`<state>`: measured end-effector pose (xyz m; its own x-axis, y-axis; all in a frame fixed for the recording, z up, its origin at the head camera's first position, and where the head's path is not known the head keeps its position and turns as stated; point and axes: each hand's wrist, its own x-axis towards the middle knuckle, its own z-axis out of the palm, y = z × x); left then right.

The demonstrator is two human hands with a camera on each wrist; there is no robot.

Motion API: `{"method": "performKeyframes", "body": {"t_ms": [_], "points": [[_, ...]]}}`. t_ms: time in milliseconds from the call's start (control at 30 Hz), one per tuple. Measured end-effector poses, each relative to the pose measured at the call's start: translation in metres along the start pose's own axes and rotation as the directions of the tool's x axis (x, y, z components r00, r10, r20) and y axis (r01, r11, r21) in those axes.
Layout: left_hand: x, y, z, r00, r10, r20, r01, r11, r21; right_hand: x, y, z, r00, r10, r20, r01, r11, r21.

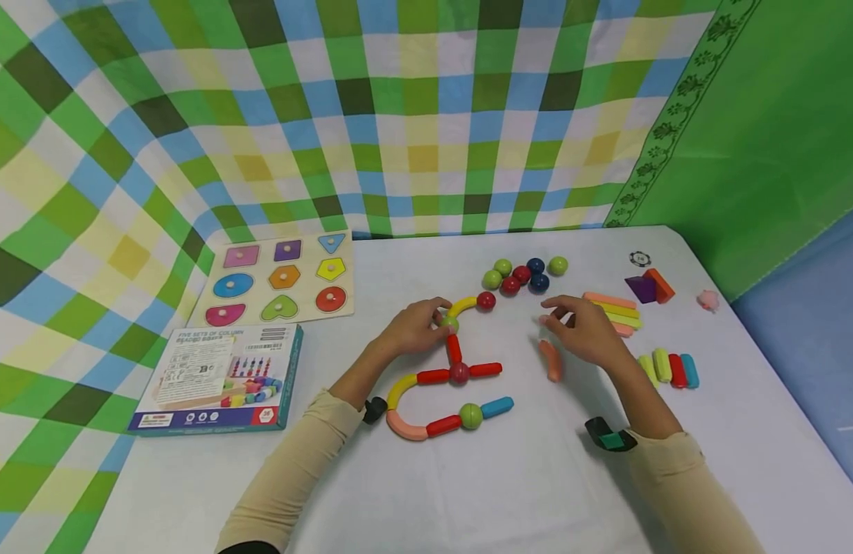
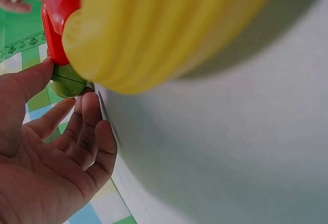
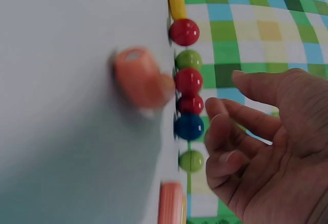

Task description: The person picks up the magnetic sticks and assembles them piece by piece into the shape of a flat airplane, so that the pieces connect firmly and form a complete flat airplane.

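Note:
My left hand [image 1: 418, 327] pinches a green ball [image 1: 451, 323] between thumb and fingers; the left wrist view shows the ball [image 2: 69, 83] at the fingertips. From that ball a yellow curved stick [image 1: 463, 305] runs to a red ball [image 1: 486, 301], and a red stick [image 1: 454, 349] leads down to a dark red ball [image 1: 459, 373]. More sticks and a lower green ball [image 1: 471, 416] continue the chain, ending in a blue stick [image 1: 498, 407]. My right hand [image 1: 581, 331] holds nothing, its fingers loosely bent, near an orange curved stick [image 1: 551, 362] lying on the table.
Loose red, green and blue balls [image 1: 511, 285] lie at the back. Coloured sticks [image 1: 620, 312] and short pieces [image 1: 678, 371] are on the right, beside purple and orange blocks [image 1: 658, 286]. A shape puzzle board [image 1: 307, 308] and a box [image 1: 221, 377] occupy the left.

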<state>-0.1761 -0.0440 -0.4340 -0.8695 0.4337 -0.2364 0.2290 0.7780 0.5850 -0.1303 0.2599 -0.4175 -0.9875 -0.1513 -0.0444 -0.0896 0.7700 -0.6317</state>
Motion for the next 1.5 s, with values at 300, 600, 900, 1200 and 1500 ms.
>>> {"method": "performKeyframes", "body": {"t_ms": [300, 600, 900, 1200, 1500], "points": [[-0.001, 0.0, 0.001, 1.0, 0.015, -0.023, -0.014, 1.0, 0.022, -0.031, 0.011, -0.003, 0.98, 0.162, 0.115, -0.149, 0.983, -0.11], [-0.001, -0.001, 0.001, 0.999, 0.02, -0.028, -0.02, 1.0, 0.013, -0.036, 0.009, 0.002, 0.972, 0.204, 0.113, -0.188, 0.973, -0.135], [-0.001, 0.0, 0.002, 1.0, 0.014, -0.024, -0.014, 1.0, 0.007, -0.047, 0.028, -0.013, 0.96, 0.274, 0.063, -0.259, 0.949, -0.181], [-0.003, 0.002, 0.001, 1.0, 0.01, -0.019, -0.01, 1.0, 0.015, -0.058, 0.047, -0.032, 0.956, 0.287, -0.051, -0.292, 0.937, -0.191], [-0.003, 0.002, 0.002, 1.0, 0.0, -0.013, 0.0, 1.0, 0.007, -0.032, 0.063, -0.036, 0.973, 0.176, -0.147, -0.203, 0.961, -0.19]]}}
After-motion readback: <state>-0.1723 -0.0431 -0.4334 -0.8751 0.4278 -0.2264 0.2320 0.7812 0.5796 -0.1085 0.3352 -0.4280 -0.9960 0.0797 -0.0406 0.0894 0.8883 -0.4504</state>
